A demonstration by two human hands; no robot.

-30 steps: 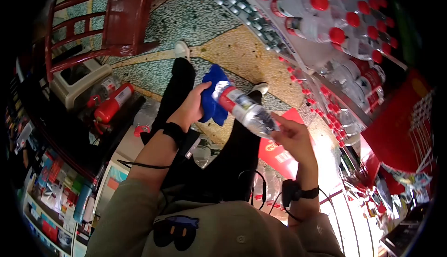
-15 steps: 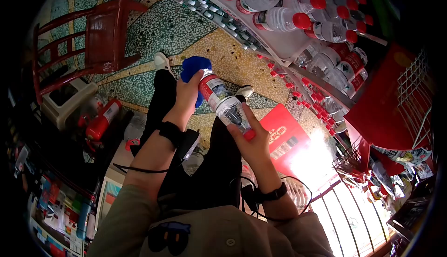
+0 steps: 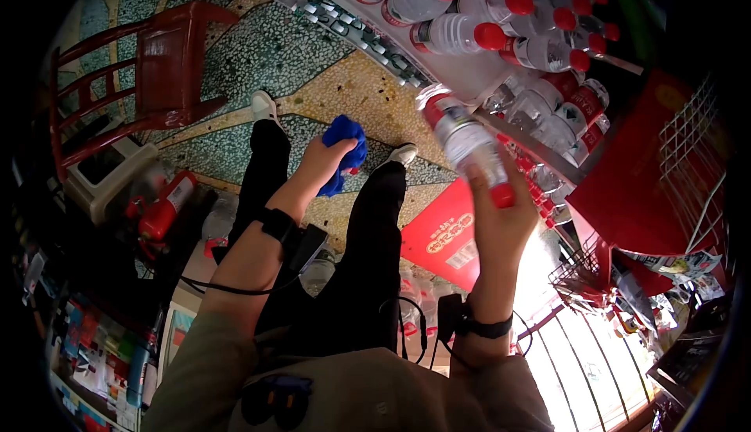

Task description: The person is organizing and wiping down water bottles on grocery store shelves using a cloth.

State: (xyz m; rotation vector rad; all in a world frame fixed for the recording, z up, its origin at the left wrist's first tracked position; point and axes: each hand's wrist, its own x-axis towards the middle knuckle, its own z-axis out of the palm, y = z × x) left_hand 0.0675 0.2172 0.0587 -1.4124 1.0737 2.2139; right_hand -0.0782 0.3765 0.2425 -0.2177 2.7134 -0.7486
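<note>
My right hand [image 3: 504, 217] grips a clear plastic water bottle [image 3: 463, 139] near its red cap. The bottle has a red and white label and is tilted, its base pointing up and left toward the shelf [image 3: 469, 68]. My left hand [image 3: 319, 162] is closed around a crumpled blue cloth [image 3: 344, 139], held above the floor between my legs. The cloth and the bottle are apart. On the shelf stand several similar red-capped bottles [image 3: 461, 35], close to the bottle in my hand.
A red wooden chair [image 3: 176, 64] is at the upper left, and a red fire extinguisher [image 3: 168, 205] is below it. A red box [image 3: 442, 233] lies by my right forearm. More bottles [image 3: 563, 111] fill a lower shelf, beside a wire rack [image 3: 692, 143] at right.
My right hand has carried the bottle up and right, toward the shelf. My left hand has let go of the bottle and keeps the blue cloth.
</note>
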